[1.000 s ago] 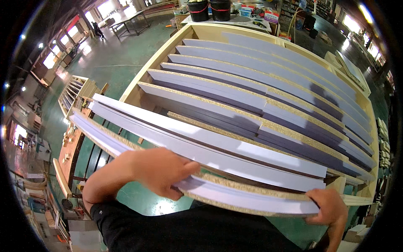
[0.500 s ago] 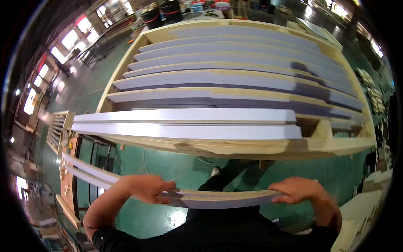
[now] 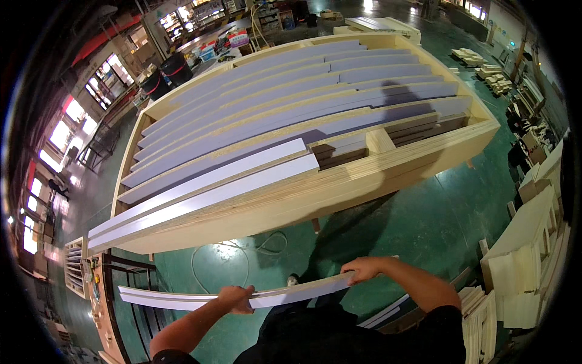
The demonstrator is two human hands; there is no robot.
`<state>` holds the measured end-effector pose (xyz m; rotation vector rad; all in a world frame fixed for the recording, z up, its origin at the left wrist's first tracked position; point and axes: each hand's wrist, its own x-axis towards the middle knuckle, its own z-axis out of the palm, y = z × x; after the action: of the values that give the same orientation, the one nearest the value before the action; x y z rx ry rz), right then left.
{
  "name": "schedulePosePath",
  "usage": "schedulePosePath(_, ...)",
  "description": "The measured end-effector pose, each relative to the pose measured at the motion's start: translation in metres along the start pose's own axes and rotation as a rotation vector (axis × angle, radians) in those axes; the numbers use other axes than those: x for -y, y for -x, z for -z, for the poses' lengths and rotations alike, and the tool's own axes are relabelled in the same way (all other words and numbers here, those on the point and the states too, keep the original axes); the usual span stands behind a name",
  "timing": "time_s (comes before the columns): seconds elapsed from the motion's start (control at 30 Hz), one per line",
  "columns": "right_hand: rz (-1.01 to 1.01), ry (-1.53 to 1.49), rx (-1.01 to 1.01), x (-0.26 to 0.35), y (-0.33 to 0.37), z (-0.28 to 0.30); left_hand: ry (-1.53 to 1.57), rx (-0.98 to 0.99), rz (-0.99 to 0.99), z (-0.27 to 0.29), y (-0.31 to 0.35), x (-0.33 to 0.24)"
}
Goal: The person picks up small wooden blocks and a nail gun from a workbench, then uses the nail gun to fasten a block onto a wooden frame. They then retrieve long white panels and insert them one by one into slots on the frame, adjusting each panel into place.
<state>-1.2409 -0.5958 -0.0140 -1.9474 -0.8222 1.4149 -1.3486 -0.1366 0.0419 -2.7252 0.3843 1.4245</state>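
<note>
Left hand (image 3: 236, 299) and right hand (image 3: 362, 269) clasp two strips (image 3: 303, 293). Far left, two black buckets (image 3: 176, 68) stand beyond one wooden frame (image 3: 339, 188).

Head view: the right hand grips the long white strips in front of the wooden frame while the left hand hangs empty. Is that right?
No: the left hand is not empty. The head view shows it gripping the white strips too, along with the right hand, in front of the wooden frame.
</note>
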Motion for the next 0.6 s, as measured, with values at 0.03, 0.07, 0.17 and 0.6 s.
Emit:
schedulePosePath(0.03, 0.013, -0.012, -0.013, -0.016, -0.012, -0.005, -0.027, 0.001, 0.014, -0.004, -0.01, -0.007)
schedulePosePath(0.07, -0.046, 0.104, 0.014, -0.034, -0.03, -0.009, -0.013, 0.019, 0.01, -0.005, -0.022, -0.013)
schedulePosePath(0.17, -0.206, 0.499, -0.012, -0.026, -0.065, -0.011, 0.054, 0.08, -0.033, -0.023, -0.062, -0.023)
schedulePosePath(0.6, 1.024, 0.277, -0.975, 0.483, 0.043, 0.018, 0.237, 0.159, -0.048, -0.147, -0.197, 0.062)
